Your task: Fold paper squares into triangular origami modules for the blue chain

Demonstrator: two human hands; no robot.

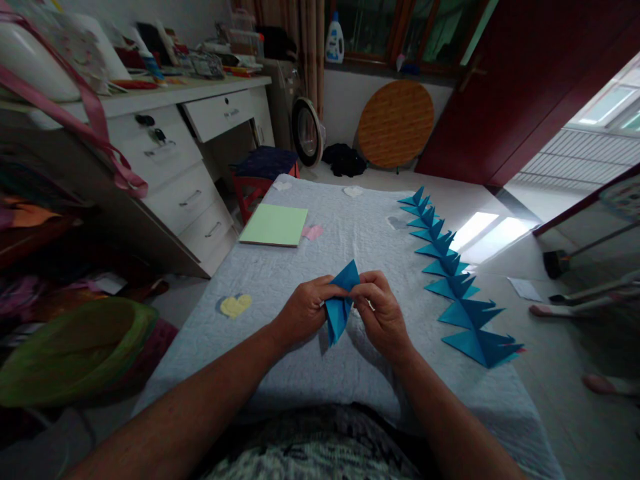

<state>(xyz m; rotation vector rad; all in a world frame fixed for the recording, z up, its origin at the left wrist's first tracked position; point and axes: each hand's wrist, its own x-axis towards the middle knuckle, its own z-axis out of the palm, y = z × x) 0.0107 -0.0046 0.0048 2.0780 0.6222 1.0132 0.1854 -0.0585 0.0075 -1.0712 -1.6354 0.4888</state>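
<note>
A partly folded piece of blue origami paper (339,319) is held between both hands, above the cloth-covered table. My left hand (306,308) pinches its left side, thumb across the front. On the other side my right hand (379,308) is closed, with thumb and fingertips gripping the paper's right edge. One pointed end rises above the fingers and another hangs down below them. Along the table's right side runs a row of several folded blue paper cranes (457,287), their wings spread. Farther left lies a stack of light green square paper (274,225).
The grey-white tablecloth (320,373) has heart patches, one of them a yellow heart (236,306). At left stand a white desk (165,157) with drawers and a green-lined bin (80,347). A red stool (265,173) is beyond the table's far left corner.
</note>
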